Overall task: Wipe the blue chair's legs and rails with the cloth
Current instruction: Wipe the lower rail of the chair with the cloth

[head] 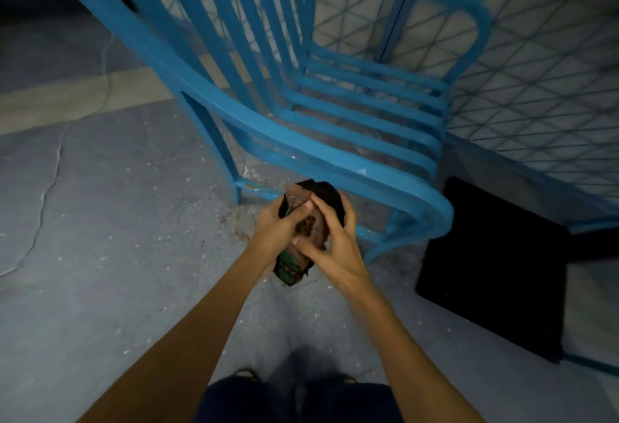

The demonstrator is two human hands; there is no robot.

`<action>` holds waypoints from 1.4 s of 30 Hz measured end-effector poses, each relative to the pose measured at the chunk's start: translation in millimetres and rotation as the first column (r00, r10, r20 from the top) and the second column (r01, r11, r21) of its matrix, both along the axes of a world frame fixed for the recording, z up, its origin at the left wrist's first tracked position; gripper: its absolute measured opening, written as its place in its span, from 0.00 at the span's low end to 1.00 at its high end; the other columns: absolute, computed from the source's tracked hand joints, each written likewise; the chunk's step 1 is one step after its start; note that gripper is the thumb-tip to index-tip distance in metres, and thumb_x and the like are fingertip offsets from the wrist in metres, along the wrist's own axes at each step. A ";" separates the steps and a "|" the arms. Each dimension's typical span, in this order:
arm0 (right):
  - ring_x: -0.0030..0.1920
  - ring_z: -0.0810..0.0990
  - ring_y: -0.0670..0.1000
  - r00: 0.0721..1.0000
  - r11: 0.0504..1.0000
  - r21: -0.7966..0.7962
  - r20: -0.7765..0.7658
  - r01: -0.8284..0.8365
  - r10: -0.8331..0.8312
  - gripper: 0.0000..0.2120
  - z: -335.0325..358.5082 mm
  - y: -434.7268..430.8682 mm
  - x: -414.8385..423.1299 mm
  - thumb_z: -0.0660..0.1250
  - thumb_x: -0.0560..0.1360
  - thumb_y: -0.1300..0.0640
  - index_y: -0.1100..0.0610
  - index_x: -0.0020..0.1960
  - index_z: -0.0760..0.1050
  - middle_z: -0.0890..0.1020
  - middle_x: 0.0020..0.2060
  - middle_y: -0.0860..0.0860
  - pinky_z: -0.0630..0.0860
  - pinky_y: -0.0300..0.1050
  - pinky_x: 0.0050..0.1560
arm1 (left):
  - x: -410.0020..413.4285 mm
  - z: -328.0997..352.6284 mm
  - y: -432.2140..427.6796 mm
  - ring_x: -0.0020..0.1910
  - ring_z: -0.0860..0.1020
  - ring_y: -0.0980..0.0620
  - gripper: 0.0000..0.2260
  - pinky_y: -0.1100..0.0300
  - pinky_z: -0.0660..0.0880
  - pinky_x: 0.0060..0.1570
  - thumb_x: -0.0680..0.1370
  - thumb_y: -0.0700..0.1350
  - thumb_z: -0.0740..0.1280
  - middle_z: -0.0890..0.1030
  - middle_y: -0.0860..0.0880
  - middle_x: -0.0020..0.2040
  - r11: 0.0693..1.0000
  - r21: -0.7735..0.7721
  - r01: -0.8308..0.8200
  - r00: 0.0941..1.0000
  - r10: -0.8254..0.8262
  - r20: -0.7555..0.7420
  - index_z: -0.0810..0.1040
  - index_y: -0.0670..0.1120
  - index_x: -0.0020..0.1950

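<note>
A blue slatted chair with curved armrests stands in front of me on a grey floor. Its near armrest runs from upper left down to the right, and one leg drops to the floor at its left. A dark patterned cloth, bunched up, sits between both my hands just below that armrest. My left hand grips the cloth from the left. My right hand holds it from the right, fingers curled over it. The cloth is apart from the chair.
A black mat lies on the floor right of the chair. A blue wire-mesh screen stands behind and to the right. Speckled grey floor spreads left. My legs show at the bottom edge.
</note>
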State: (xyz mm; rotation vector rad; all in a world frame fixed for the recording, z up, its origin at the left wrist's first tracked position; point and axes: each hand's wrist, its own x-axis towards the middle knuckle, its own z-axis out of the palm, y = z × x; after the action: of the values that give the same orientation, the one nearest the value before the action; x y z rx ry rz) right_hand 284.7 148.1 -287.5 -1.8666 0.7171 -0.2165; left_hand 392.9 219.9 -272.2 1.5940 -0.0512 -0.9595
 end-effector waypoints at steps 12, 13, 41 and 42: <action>0.63 0.75 0.49 0.976 0.933 -0.289 0.021 0.214 -0.217 0.34 -117.2 -71.8 -15.0 0.71 0.67 0.62 0.50 0.72 0.68 0.76 0.64 0.53 0.68 0.36 0.65 | 4.0 -118.5 -69.2 0.43 0.80 0.55 0.08 0.61 0.78 0.45 0.80 0.45 0.63 0.82 0.48 0.43 0.969 -0.139 0.203 0.977 -0.189 0.103 0.80 0.45 0.46; 0.64 0.75 0.51 0.973 0.919 -0.327 0.004 0.221 -0.232 0.34 -121.1 -76.9 -22.6 0.71 0.68 0.63 0.50 0.72 0.68 0.76 0.65 0.53 0.68 0.39 0.66 | 4.1 -124.5 -69.6 0.43 0.80 0.56 0.09 0.62 0.77 0.46 0.80 0.45 0.63 0.82 0.49 0.42 0.953 -0.116 0.279 0.949 -0.255 0.187 0.80 0.43 0.46; 0.52 0.80 0.66 0.702 0.609 -0.793 -0.419 0.026 -0.575 0.24 -205.1 -71.7 -23.6 0.54 0.81 0.56 0.63 0.74 0.59 0.58 0.73 0.65 0.77 0.55 0.47 | 52.0 -241.4 -56.5 0.70 0.67 0.47 0.20 0.40 0.46 0.72 0.80 0.55 0.57 0.72 0.48 0.67 0.636 0.755 0.162 -0.196 -0.729 0.656 0.69 0.47 0.69; 0.53 0.80 0.66 0.733 0.604 -0.797 -0.399 0.020 -0.550 0.26 -211.3 -63.9 -29.5 0.54 0.80 0.57 0.62 0.76 0.55 0.57 0.74 0.64 0.78 0.56 0.46 | 51.5 -241.7 -55.6 0.67 0.70 0.47 0.20 0.41 0.46 0.72 0.81 0.55 0.56 0.73 0.48 0.65 0.635 0.753 0.171 -0.185 -0.730 0.658 0.69 0.47 0.69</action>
State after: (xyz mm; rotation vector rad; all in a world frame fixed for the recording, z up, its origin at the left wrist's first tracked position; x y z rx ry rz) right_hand 255.2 84.2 -498.8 -2.6576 1.6230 -0.1185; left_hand 444.5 164.4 -513.9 2.4644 -1.7853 -0.0452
